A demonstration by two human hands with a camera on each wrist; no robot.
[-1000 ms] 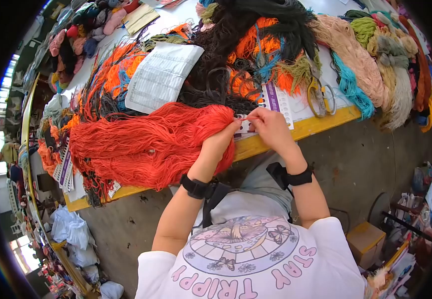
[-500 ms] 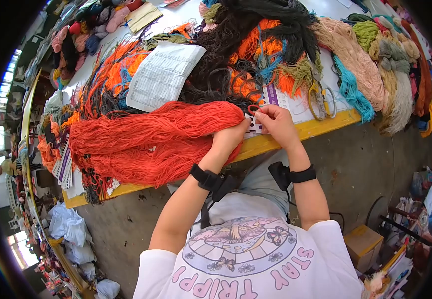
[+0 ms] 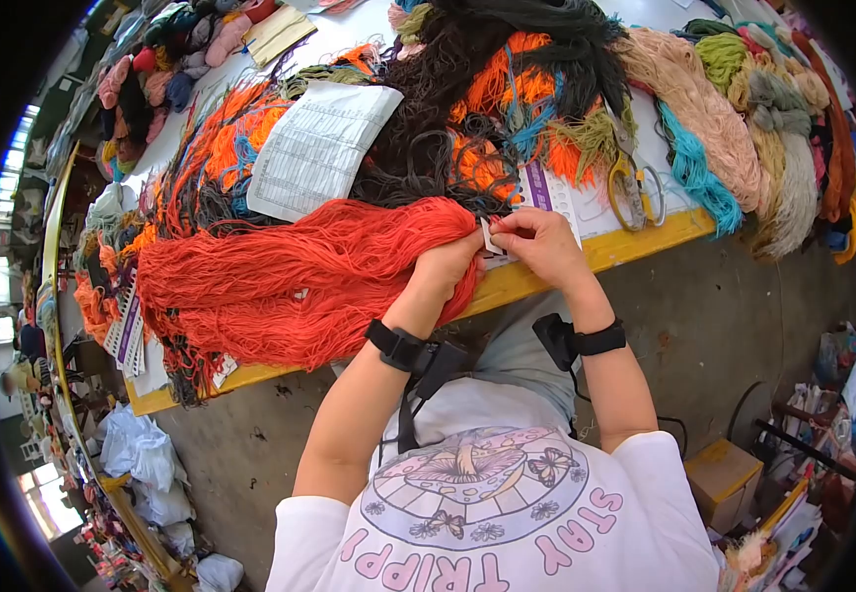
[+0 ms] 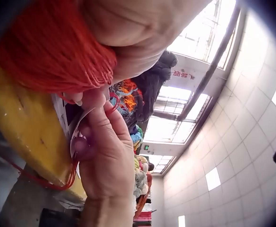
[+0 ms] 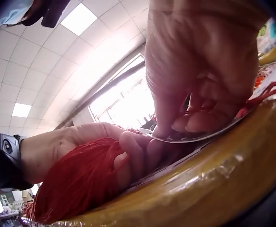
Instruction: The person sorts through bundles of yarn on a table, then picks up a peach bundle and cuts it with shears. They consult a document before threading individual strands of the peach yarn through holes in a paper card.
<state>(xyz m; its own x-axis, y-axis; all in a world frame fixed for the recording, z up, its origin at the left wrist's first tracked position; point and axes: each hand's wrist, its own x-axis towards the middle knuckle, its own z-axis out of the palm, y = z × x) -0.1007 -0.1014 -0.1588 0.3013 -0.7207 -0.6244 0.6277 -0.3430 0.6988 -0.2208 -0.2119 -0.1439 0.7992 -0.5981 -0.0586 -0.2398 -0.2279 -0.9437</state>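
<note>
Yarn in many colours covers a long worktable (image 3: 635, 247) with a yellow front edge, which runs from the near left to the far right above a grey concrete floor. Lying across the near part of the table is a thick red yarn skein (image 3: 290, 276), whose right end reaches the edge just in front of the person in the white T-shirt. The left hand (image 3: 447, 266) has its fingers curled round that end of the skein, bunching it tight; the right wrist view shows the red bundle (image 5: 76, 184) coming out from under the closed fingers. Touching it on the right, the right hand (image 3: 541, 242) pinches a thin red strand (image 4: 57, 182) between thumb and fingertips and presses it onto a white sample card (image 3: 546, 197) with a purple stripe and rows of holes. A length of the strand loops down over the yellow edge. Just right of the card lie scissors (image 3: 633, 189) with yellow handles. Farther back, a printed sheet (image 3: 319, 148) rests on a tangle of orange and dark yarn (image 3: 447, 89), and teal yarn (image 3: 689, 168) and beige yarn (image 3: 689, 99) lie at the far right.
</note>
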